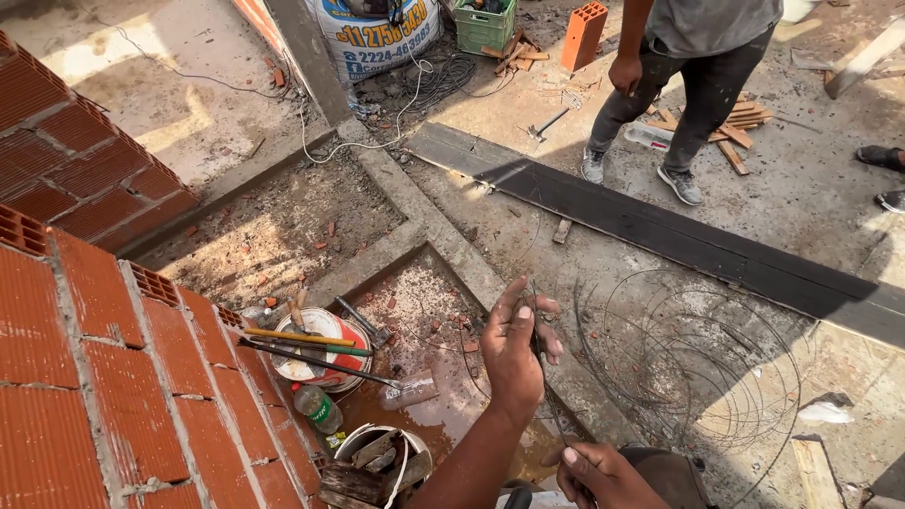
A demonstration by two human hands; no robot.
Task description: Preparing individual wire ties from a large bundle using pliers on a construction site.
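Rough concrete floor, littered with rubble, spans this building site as seen from above. At far left a red hollow-brick wall runs toward the viewer, its top course open. Just right of its base sit a paint can with long-handled tools laid across its rim, a small green bottle and a bucket of scrap wood, all beside a wet patch of ground. Centre frame, the person's left hand is raised, palm turned inward, wrist cocked, forearm rising from the lower edge; its fingers are loosely curled with thumb and forefinger pinched on a length of thin dark wire. The wire's long axis runs nearly straight down-frame, from the left hand to the right hand, which sits low at the bottom edge, fingers closed about the lower end of the same strand. The left hand is thus the upper grip, the right the lower, with the strand drawn between them. Immediately right of both hands lies a loose coil of wire, its loops spread over the floor; whether the held strand joins the coil cannot be told. A long dark plank crosses diagonally behind. At upper right another person stands on the concrete near scattered wood offcuts, a red brick and a green crate.
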